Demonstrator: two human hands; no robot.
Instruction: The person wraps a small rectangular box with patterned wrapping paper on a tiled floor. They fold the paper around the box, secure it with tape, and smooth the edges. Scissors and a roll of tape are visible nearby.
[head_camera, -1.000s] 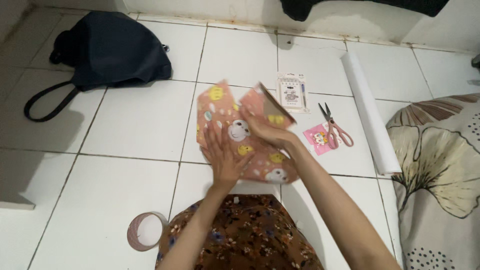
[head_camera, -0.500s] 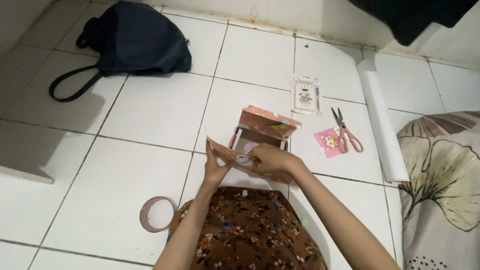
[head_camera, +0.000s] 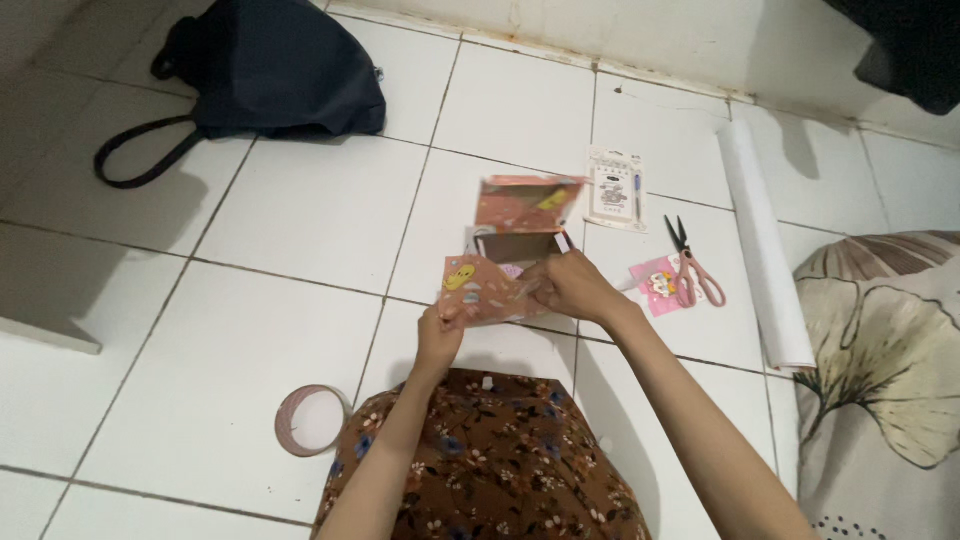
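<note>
Head view, my left hand (head_camera: 440, 335) and right hand (head_camera: 572, 285) pinching pink wrapping paper (head_camera: 487, 290) over box (head_camera: 512, 246), scissors (head_camera: 686, 263) near.

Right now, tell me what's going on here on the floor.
A person sits on the white tiled floor and works pink patterned wrapping paper around a small box. The left hand pinches the near flap's lower edge; the right hand grips it on the right. The far flap stands up behind the box. Pink scissors, a white paper roll, a tape roll and a dark bag lie around.
</note>
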